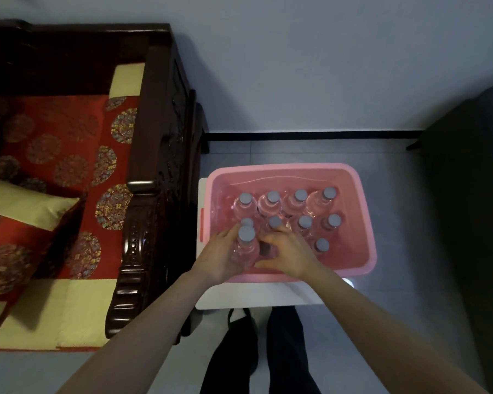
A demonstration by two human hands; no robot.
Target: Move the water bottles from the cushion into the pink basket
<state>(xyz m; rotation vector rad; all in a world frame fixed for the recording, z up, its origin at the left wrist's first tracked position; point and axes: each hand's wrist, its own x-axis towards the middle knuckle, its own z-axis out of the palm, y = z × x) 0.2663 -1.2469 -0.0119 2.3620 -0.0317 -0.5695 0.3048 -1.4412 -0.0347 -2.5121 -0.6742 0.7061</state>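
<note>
Bottle going into the pink basket [365, 211]

I see my left hand [219, 258] wrapped around a water bottle [245, 245], upright at the basket's near-left corner; my right hand [288, 254], fingers curled, touches its other side.

Dim, v. dark corners, fisheye warp

arms: two, bare from wrist to frame edge, no sleeves in view | left grip [221, 258]: bare hand, no glove, ring or watch seen | right grip [289, 255]: bare hand, likewise unadorned | legs: dark trousers [285, 354], loose, plain | feet: too dark to tell
</note>
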